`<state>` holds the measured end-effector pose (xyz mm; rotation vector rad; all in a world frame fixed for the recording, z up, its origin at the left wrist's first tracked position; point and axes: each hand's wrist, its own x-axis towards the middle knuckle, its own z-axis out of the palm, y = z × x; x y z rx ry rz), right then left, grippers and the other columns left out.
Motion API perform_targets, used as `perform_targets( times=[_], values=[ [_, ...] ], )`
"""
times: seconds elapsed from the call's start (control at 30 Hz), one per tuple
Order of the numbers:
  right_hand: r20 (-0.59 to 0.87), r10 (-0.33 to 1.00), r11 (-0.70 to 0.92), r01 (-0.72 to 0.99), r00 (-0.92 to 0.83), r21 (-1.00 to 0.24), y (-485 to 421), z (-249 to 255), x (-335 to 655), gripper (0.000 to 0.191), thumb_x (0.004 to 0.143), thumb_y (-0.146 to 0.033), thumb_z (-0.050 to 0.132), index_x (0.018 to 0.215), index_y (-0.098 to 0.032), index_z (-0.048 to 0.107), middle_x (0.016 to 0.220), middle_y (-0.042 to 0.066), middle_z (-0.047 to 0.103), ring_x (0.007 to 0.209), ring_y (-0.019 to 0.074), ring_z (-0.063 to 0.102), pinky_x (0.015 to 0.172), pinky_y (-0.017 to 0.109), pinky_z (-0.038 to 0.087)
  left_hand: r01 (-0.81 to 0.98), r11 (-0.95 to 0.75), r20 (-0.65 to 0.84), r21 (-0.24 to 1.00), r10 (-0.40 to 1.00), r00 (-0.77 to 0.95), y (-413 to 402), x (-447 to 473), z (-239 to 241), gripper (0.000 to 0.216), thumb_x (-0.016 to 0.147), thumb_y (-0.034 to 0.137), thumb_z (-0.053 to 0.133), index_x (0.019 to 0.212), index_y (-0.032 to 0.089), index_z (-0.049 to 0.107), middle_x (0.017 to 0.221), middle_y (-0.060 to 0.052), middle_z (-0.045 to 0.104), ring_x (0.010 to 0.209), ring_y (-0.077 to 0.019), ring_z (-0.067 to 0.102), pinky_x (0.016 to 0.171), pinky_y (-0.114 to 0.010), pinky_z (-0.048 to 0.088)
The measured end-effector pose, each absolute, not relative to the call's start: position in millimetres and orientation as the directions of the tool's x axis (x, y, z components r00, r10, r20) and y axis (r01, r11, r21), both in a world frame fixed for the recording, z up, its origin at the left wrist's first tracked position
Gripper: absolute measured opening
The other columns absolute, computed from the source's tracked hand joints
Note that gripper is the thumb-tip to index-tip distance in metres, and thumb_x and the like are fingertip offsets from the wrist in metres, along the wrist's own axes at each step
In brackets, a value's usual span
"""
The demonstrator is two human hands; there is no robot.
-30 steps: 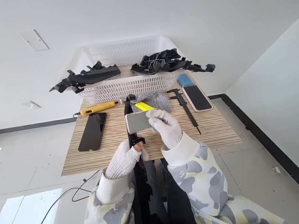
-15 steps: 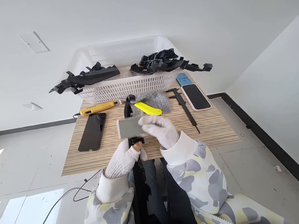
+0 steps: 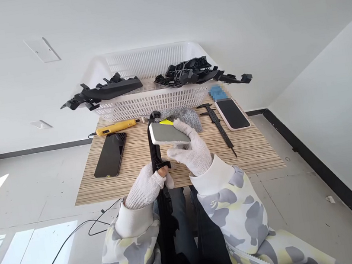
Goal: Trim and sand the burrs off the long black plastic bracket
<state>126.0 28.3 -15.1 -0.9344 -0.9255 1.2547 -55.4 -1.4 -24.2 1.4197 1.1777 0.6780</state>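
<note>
A long black plastic part [image 3: 154, 152] runs from the table's middle down past its near edge to my lap. My left hand [image 3: 146, 187], in a white knit glove, grips this part at the table's near edge. My right hand [image 3: 191, 149], also gloved, holds a grey rectangular block [image 3: 168, 134] against the upper stretch of the part, tilted with its left end on the part. A yellow tool [image 3: 167, 122] shows just behind the block, lying on a grey glove [image 3: 187, 116].
On the striped table [image 3: 251, 152] stand a white basket [image 3: 148, 101] with black plastic parts [image 3: 194, 73], a yellow powered tool [image 3: 116, 127], a dark phone [image 3: 110, 155], a black caliper [image 3: 219, 126] and a second phone [image 3: 232, 114]. A cable [image 3: 67, 241] trails on the floor at left.
The grey block slid left across the black part, then came back right and up along it, now tilted. My left hand has stayed gripping the part.
</note>
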Motion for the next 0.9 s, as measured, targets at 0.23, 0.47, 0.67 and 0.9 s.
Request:
perform_targets(
  times=[0.23, 0.47, 0.67, 0.9],
  values=[
    [-0.194, 0.981, -0.174, -0.397, 0.012, -0.901, 23, -9, 130, 0.041, 0.074, -0.061, 0.081, 0.080, -0.024, 0.064, 0.042, -0.010, 0.041, 0.033, 0.0105, 0.039, 0.031, 0.021, 0.030, 0.267, 0.101, -0.199, 0.958, 0.906, 0.373, -2, -55, -24, 0.053, 0.094, 0.069, 0.054, 0.087, 0.018, 0.065, 0.059, -0.002, 0.065, 0.053, -0.0144, 0.050, 0.051, -0.026, 0.038],
    [-0.359, 0.922, -0.326, -0.208, 0.147, -0.922, 18, 13, 118, 0.041, 0.074, -0.056, 0.082, 0.067, -0.023, 0.058, 0.037, -0.007, 0.044, 0.031, 0.0085, 0.038, 0.029, 0.017, 0.026, 0.278, 0.104, -0.207, 0.955, 0.905, 0.371, -2, -55, -30, 0.054, 0.092, 0.071, 0.055, 0.078, 0.019, 0.061, 0.058, -0.002, 0.064, 0.053, -0.0159, 0.054, 0.052, -0.027, 0.040],
    [-0.315, 0.942, -0.286, -0.211, 0.119, -0.935, 18, 10, 115, 0.042, 0.070, -0.057, 0.081, 0.064, -0.023, 0.056, 0.040, -0.009, 0.041, 0.033, 0.0073, 0.035, 0.030, 0.018, 0.023, 0.222, 0.094, -0.168, 0.970, 0.924, 0.343, -3, -51, -27, 0.047, 0.092, 0.067, 0.059, 0.088, 0.020, 0.064, 0.059, -0.001, 0.065, 0.056, -0.0177, 0.057, 0.056, -0.028, 0.044],
    [-0.203, 0.943, -0.146, -0.221, 0.264, -0.964, 15, 13, 118, 0.038, 0.072, -0.053, 0.079, 0.068, -0.023, 0.056, 0.044, -0.010, 0.041, 0.037, 0.0074, 0.037, 0.034, 0.019, 0.029, 0.251, 0.102, -0.191, 0.963, 0.912, 0.363, -3, -51, -25, 0.046, 0.092, 0.065, 0.057, 0.086, 0.020, 0.064, 0.059, -0.001, 0.067, 0.055, -0.0172, 0.055, 0.053, -0.028, 0.040]
  ],
)
